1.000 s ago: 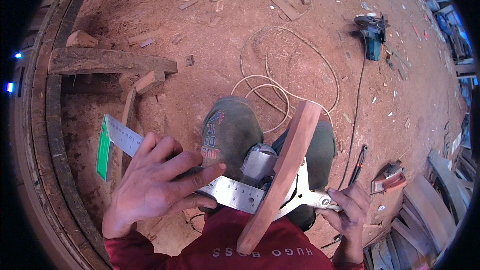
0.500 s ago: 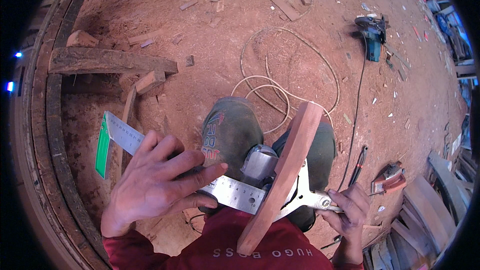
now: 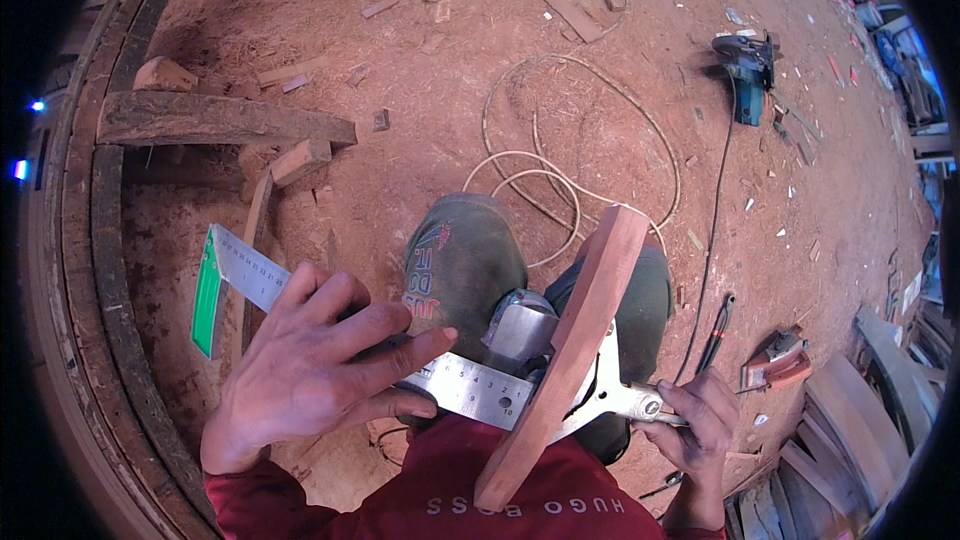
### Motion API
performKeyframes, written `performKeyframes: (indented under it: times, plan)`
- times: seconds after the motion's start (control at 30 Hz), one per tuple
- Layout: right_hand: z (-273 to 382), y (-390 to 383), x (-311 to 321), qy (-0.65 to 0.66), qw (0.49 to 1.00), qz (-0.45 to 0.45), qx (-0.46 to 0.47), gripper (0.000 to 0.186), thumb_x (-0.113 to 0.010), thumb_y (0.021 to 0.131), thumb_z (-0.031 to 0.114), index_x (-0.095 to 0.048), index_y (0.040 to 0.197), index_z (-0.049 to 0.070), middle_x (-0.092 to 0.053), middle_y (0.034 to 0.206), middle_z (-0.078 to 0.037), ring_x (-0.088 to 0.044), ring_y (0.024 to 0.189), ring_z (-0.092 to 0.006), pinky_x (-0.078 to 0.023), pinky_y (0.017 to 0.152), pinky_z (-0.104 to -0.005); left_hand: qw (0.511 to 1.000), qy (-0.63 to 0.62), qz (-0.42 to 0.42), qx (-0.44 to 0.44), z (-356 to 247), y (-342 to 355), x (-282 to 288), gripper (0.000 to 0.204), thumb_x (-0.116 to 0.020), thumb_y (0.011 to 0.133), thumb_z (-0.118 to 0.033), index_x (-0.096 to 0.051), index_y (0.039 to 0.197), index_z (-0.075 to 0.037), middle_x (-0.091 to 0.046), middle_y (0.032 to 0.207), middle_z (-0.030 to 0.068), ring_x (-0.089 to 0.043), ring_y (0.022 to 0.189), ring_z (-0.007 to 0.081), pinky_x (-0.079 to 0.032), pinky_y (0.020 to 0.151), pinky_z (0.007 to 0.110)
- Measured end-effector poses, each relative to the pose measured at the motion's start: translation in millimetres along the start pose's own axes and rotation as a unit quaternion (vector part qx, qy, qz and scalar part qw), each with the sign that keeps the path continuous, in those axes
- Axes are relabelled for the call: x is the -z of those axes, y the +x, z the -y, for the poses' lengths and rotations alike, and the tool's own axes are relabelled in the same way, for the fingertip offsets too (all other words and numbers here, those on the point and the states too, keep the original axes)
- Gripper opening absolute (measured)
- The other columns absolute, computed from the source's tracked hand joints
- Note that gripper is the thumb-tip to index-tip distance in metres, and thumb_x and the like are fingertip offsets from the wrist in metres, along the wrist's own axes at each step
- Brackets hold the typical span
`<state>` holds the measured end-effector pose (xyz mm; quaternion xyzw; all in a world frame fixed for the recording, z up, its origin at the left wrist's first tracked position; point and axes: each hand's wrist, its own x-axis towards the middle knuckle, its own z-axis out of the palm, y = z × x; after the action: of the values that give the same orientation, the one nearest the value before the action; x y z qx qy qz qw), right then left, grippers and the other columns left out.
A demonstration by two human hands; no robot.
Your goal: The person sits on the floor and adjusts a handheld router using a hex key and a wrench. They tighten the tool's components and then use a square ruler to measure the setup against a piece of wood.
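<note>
My left hand [image 3: 315, 370] is closed around the steel blade of a try square [image 3: 470, 390] with a green handle. The blade's end reaches the side of a reddish wooden piece [image 3: 575, 340], which slants across my lap. Beyond the wood, my right hand [image 3: 697, 422] pinches the end of a silver forked metal arm [image 3: 630, 401] with a bolt in it. A silver rounded metal housing [image 3: 522, 330] sits between my knees, beside the wood. The wood hides how the housing and the arm meet.
A corded power saw [image 3: 745, 80] lies on the dirt floor at the far right. Pliers [image 3: 717, 335] and an orange-red tool [image 3: 778, 360] lie nearer. A pale cord [image 3: 580, 60] loops ahead, timber beams [image 3: 220, 122] stand left, and wood pieces [image 3: 855, 420] are stacked right.
</note>
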<state>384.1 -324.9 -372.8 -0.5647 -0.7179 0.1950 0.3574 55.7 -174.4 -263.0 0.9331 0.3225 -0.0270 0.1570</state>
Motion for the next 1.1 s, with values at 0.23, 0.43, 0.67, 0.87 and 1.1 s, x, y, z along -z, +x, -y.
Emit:
performKeyframes:
  times: [0.23, 0.43, 0.67, 0.87, 1.1]
  plan:
    - [0.0, 0.1, 1.5, 0.001, 1.000, 0.004, -0.002, 0.044, -0.088, 0.066, 0.028, -0.070, 0.096, 0.002, -0.058, 0.066, -0.004, -0.053, 0.055, -0.0184, -0.039, 0.050, -0.0310, 1.000, 0.000, -0.001, -0.005, 0.8, 1.6, -0.4, 0.062, -0.074, 0.060, -0.049, -0.073, 0.116, -0.021, -0.057, 0.090, -0.0037, -0.048, 0.079, 0.0203, -0.035, 0.071, 0.037]
    - [-1.7, -1.1, 0.8, 0.002, 1.000, 0.005, 0.002, 0.044, -0.088, 0.066, 0.029, -0.070, 0.096, 0.002, -0.058, 0.066, -0.003, -0.053, 0.056, -0.0183, -0.039, 0.050, -0.0309, 1.000, 0.001, -0.005, -0.006, 0.8, 1.6, 0.0, 0.062, -0.074, 0.060, -0.049, -0.073, 0.115, -0.021, -0.058, 0.090, -0.0035, -0.048, 0.078, 0.0203, -0.035, 0.070, 0.037]
    - [-1.1, -0.2, 0.5, 0.000, 1.000, 0.000, 0.003, 0.044, -0.088, 0.065, 0.028, -0.070, 0.095, 0.002, -0.058, 0.066, -0.003, -0.054, 0.056, -0.0179, -0.040, 0.052, -0.0314, 1.000, 0.006, -0.007, -0.005, 0.9, 1.6, -0.4, 0.062, -0.074, 0.060, -0.049, -0.073, 0.116, -0.021, -0.058, 0.090, -0.0031, -0.049, 0.079, 0.0205, -0.036, 0.070, 0.036]
    - [-1.2, -0.1, 1.0, 0.000, 1.000, -0.003, 0.000, 0.043, -0.088, 0.065, 0.028, -0.070, 0.095, 0.003, -0.057, 0.065, -0.003, -0.054, 0.056, -0.0184, -0.039, 0.053, -0.0316, 1.000, -0.005, -0.005, -0.024, 8.9, -0.5, -3.2, 0.063, -0.075, 0.061, -0.051, -0.073, 0.115, -0.018, -0.058, 0.091, -0.0002, -0.050, 0.079, 0.0229, -0.037, 0.071, 0.038]
    - [-3.7, 0.6, 2.0, 0.004, 1.000, -0.001, 0.001, 0.045, -0.087, 0.066, 0.029, -0.070, 0.098, 0.003, -0.058, 0.066, -0.003, -0.053, 0.056, -0.0187, -0.038, 0.052, -0.0317, 0.937, -0.272, -0.137, 0.169, 97.7, -26.4, -67.4, 0.048, -0.074, 0.083, -0.029, -0.065, 0.122, -0.003, -0.062, 0.102, 0.0087, -0.058, 0.095, 0.0237, -0.045, 0.085, 0.036]
